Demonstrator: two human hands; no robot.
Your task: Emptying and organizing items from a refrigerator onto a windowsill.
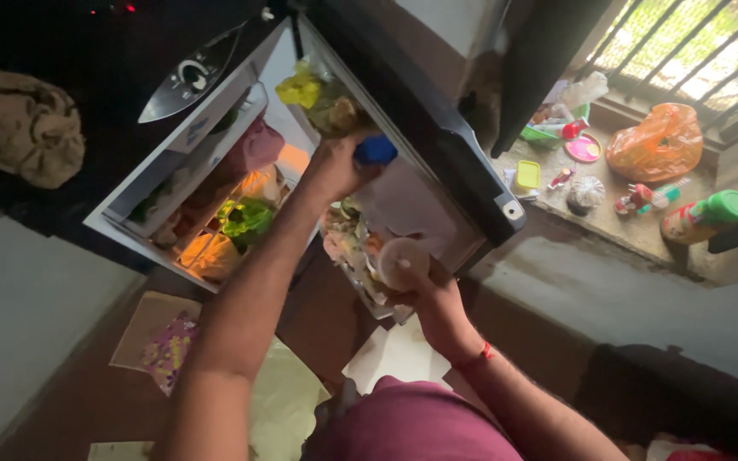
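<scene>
Right hand [424,286] wraps a pale round lid or jar [401,261] low at the crowded fridge door shelf [360,256]. Left hand [335,166] closed on a blue-capped bottle [375,150] higher up (grip partly hidden). Risk: either slips, topples neighbouring packets.

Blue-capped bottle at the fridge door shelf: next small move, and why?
Probably lift the blue-capped bottle straight up out of the door shelf before pulling it back. The left hand already has its grip near the cap, the shelf around it looks crowded with bags, and the right hand is busy holding a round pale container lower down.
</scene>
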